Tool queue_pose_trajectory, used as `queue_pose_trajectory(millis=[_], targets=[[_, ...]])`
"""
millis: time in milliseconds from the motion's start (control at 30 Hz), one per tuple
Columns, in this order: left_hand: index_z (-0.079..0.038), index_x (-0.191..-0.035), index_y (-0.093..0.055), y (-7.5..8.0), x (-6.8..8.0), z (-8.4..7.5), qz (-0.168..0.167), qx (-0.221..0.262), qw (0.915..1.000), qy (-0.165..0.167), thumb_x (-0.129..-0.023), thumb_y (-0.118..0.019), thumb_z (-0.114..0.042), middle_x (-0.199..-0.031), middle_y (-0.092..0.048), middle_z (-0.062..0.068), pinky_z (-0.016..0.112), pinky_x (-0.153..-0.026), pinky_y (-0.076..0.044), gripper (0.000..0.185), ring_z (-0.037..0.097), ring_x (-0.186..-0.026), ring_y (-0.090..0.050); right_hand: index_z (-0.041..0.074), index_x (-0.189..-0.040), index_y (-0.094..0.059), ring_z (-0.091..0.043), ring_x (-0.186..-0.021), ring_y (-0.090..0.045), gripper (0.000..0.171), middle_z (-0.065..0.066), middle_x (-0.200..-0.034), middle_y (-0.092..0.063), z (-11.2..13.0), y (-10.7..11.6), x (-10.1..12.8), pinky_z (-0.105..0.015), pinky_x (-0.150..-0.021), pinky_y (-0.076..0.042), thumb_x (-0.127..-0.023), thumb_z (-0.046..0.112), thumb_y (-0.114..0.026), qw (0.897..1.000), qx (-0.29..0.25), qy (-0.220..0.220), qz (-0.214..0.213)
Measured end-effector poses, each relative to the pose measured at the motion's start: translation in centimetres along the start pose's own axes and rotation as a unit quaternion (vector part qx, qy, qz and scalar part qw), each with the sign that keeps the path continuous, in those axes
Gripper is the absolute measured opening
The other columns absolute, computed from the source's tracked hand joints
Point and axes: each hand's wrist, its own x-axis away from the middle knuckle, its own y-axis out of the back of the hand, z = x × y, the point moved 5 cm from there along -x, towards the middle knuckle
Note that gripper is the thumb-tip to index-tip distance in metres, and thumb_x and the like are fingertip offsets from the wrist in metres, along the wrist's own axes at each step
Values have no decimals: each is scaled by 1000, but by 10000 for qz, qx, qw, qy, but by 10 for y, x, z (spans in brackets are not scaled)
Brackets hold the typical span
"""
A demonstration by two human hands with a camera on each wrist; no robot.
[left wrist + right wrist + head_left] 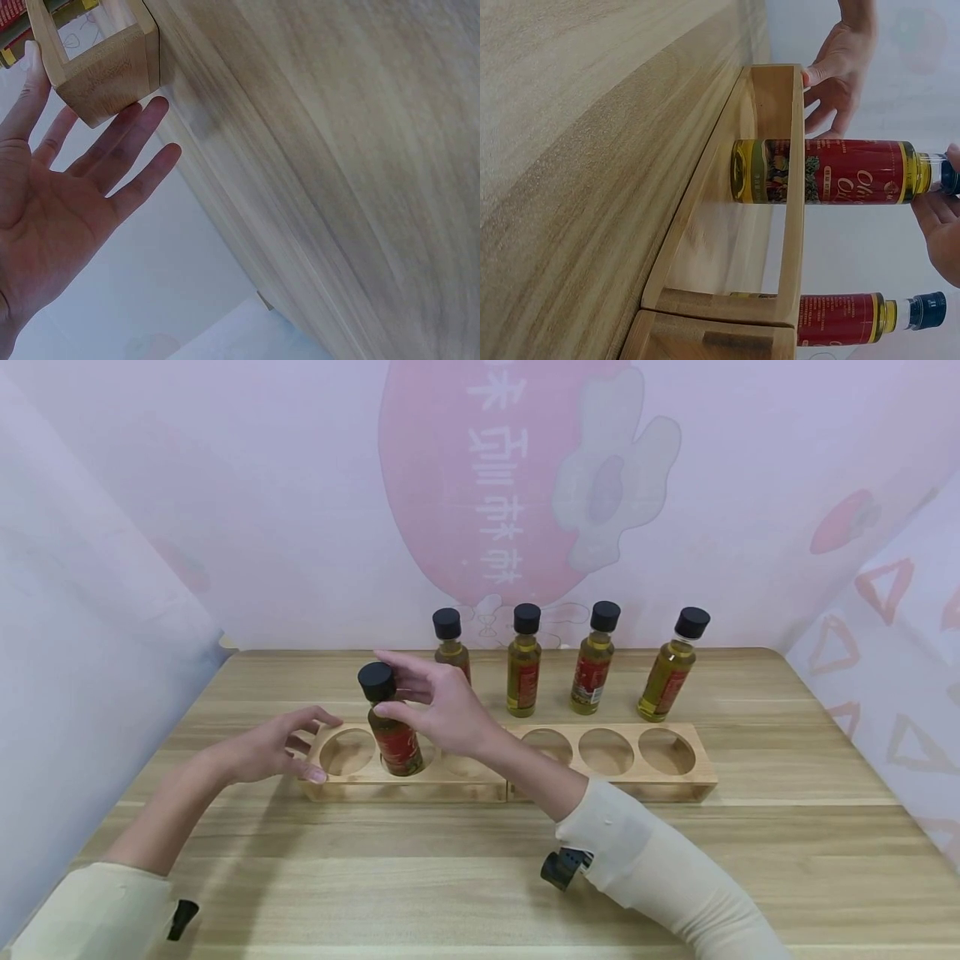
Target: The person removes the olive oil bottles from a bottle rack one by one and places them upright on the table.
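1. Left grip (273,747): fingers spread and straight, tips touching the left end of the left wooden rack (341,785), at about 9 o'clock from the held bottle.
2. Right grip (442,706): fingers curled round the neck of the oil bottle (393,739), pinching it just under its black cap (376,681).
3. That oil bottle stands a little tilted in the middle hole of the left wooden rack; in the right wrist view its base is just short of the desk (480,877).
4. Right wooden rack (645,781) butts against the first at 3 o'clock, its three holes unfilled.
5. Four more bottles (523,664) stand in a row at 12 o'clock, behind both racks.
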Motion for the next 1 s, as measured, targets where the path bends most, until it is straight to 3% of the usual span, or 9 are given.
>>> queue_pose_trajectory(millis=[267, 1000], targets=[[3, -141, -45, 0, 1, 0, 10, 22, 10000, 78, -86, -86, -13, -141, -46, 37, 60, -94, -56, 70, 58, -123, -53, 0, -150, -51, -28, -117, -70, 60, -23, -128, -69, -1, 0, -1, -26, -97, -57, -94, -2, -73, 10000, 63, 7, 46], [5, -140, -44, -1, -1, -2, 41, 71, 10000, 33, -86, -85, -8, -136, -49, 37, 59, -92, -57, 69, 54, -117, -59, -2, -141, -60, -25, -109, -74, 50, -23, -124, -71, -2, -1, -5, -25, -93, -59, -93, -3, -74, 9999, 65, 26, -99]])
